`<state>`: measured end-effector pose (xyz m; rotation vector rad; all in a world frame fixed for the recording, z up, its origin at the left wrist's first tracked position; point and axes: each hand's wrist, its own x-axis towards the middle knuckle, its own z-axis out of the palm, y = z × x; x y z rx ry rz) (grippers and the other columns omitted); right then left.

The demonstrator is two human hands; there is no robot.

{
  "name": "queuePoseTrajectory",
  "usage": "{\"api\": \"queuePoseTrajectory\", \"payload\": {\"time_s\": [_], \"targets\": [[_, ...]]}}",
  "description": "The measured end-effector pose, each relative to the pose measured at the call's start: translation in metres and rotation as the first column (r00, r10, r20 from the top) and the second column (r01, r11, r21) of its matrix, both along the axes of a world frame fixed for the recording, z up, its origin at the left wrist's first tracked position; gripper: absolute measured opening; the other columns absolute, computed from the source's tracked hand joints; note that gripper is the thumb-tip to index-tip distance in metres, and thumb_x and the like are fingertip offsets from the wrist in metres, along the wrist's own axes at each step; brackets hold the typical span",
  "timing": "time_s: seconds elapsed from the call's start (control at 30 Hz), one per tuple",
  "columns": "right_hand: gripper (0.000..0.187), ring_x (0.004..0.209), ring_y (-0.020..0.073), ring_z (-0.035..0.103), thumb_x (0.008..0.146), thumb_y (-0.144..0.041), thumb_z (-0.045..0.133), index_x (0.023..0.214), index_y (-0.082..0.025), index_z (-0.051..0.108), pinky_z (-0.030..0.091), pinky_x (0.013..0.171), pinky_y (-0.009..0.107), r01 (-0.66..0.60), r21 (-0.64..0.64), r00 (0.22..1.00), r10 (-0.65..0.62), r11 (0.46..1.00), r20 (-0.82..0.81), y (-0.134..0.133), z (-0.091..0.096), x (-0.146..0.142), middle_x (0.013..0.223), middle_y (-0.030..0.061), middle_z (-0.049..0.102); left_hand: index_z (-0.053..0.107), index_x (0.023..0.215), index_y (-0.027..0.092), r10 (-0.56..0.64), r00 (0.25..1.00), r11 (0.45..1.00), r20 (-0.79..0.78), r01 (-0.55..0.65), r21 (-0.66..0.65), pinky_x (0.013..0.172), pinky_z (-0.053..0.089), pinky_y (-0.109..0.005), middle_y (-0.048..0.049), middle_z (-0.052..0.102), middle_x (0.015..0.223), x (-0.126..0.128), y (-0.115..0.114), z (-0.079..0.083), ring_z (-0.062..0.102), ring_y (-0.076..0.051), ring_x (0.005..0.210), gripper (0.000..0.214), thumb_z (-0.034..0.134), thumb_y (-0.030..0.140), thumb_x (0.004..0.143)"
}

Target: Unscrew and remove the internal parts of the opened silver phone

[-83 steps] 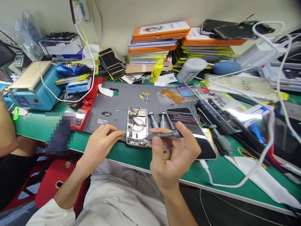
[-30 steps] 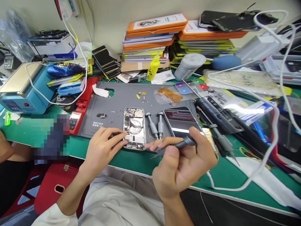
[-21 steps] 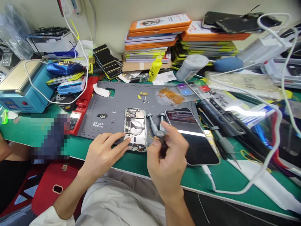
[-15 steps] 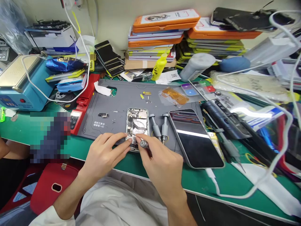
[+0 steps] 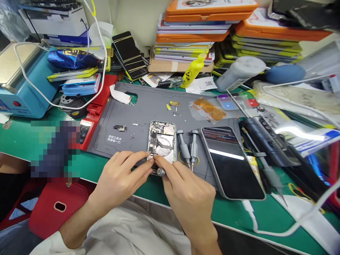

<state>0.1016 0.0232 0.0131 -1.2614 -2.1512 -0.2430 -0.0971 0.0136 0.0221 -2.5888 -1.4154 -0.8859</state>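
An opened phone (image 5: 162, 140) lies on the grey work mat, its boards, a flex cable and a pale round area exposed. My right hand (image 5: 186, 184) grips a small grey screwdriver (image 5: 160, 172) under its fingers; the cross-marked cap points toward me, and its tip is hidden. My left hand (image 5: 124, 175) is at the phone's lower left edge, fingertips drawn together and meeting the right fingertips. Whatever lies between them is too small to see. Two more grey screwdrivers (image 5: 189, 148) lie just right of the phone. A small dark phone part (image 5: 120, 127) rests to the left.
A large phone (image 5: 233, 163) with a white cable (image 5: 249, 210) lies at the right. Tiny parts (image 5: 174, 106) and amber film (image 5: 209, 109) are on the mat (image 5: 138, 113). A red tool (image 5: 98, 102) borders it. Stacked orange cases (image 5: 193, 37) stand behind; tweezers and tools crowd the right.
The whole view has shifted, so the bench appears further right and closer. The screwdriver's cap has dropped lower and tilted toward the left hand. Both hands' fingertips have come together.
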Motion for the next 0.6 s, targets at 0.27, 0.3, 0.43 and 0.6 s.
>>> {"api": "queuePoseTrajectory", "payload": {"time_s": [0.27,0.3,0.43,0.6], "targets": [[0.029,0.058,0.0139,0.051,0.111,-0.005,0.056,0.114,-0.015,0.082,0.034,0.058,0.031,0.002,0.027,0.996,-0.004,1.000,0.094,-0.0013,0.0012,-0.0001,0.066,-0.0033,0.064,0.077,0.121,0.017,-0.002,1.000,1.000,0.029,0.001,0.027,0.081,0.064,-0.038,-0.0089,0.086,0.122,0.0017,0.0000,-0.0008,0.075,-0.022,0.096,0.014,0.067,0.018,0.111],[0.029,0.058,0.0137,0.051,0.111,-0.004,0.056,0.114,-0.015,0.082,0.034,0.058,0.031,0.006,0.024,0.994,-0.009,1.000,0.113,-0.0016,0.0015,0.0000,0.066,-0.0035,0.064,0.077,0.121,0.016,-0.006,1.000,0.999,0.027,0.006,0.032,0.080,0.064,-0.038,-0.0090,0.085,0.123,0.0017,0.0000,-0.0008,0.074,-0.022,0.096,0.014,0.068,0.018,0.111],[0.030,0.058,0.0133,0.051,0.110,-0.002,0.057,0.114,-0.015,0.083,0.033,0.058,0.030,0.016,0.033,0.987,-0.021,0.999,0.157,-0.0025,0.0016,0.0005,0.064,-0.0042,0.062,0.078,0.122,0.015,-0.012,1.000,1.000,0.013,0.012,0.024,0.079,0.063,-0.038,-0.0088,0.085,0.124,0.0018,0.0002,-0.0009,0.074,-0.022,0.095,0.015,0.069,0.017,0.110],[0.030,0.057,0.0128,0.051,0.107,0.001,0.058,0.114,-0.014,0.083,0.033,0.058,0.031,-0.008,0.049,0.985,-0.001,0.999,0.172,-0.0013,0.0028,0.0013,0.065,-0.0042,0.065,0.078,0.120,0.016,-0.007,1.000,1.000,0.017,0.006,0.025,0.080,0.062,-0.037,-0.0079,0.085,0.122,0.0024,-0.0002,-0.0014,0.074,-0.021,0.095,0.014,0.068,0.018,0.111]]}}
